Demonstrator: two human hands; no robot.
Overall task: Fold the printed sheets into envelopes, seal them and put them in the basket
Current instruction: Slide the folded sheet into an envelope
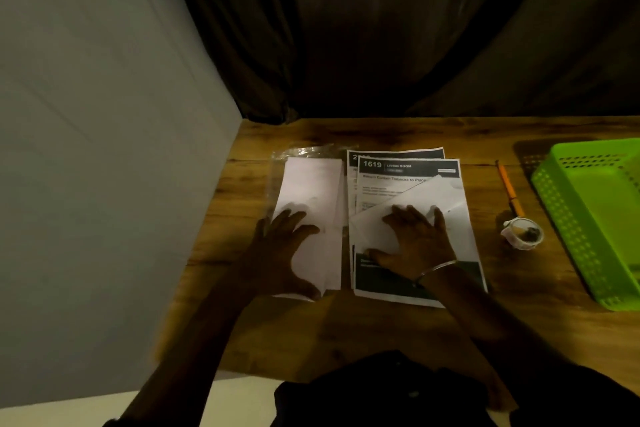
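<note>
Wooden table; green basket at its right edge, well apart from the paperwork, nearer the right hand. Stack of printed sheets lies long axis running away from the person, white envelopes just beside it on the left, parallel. Right hand is spread flat on a turned-over corner of the top sheet, gripping nothing; left hand is splayed flat on the envelopes (fold likely next).

Grainy, faintly shiny wooden worktop; matt paper printed sheets; crinkly glossy plastic wrapper; perforated green plastic basket; thin metal bangle.
</note>
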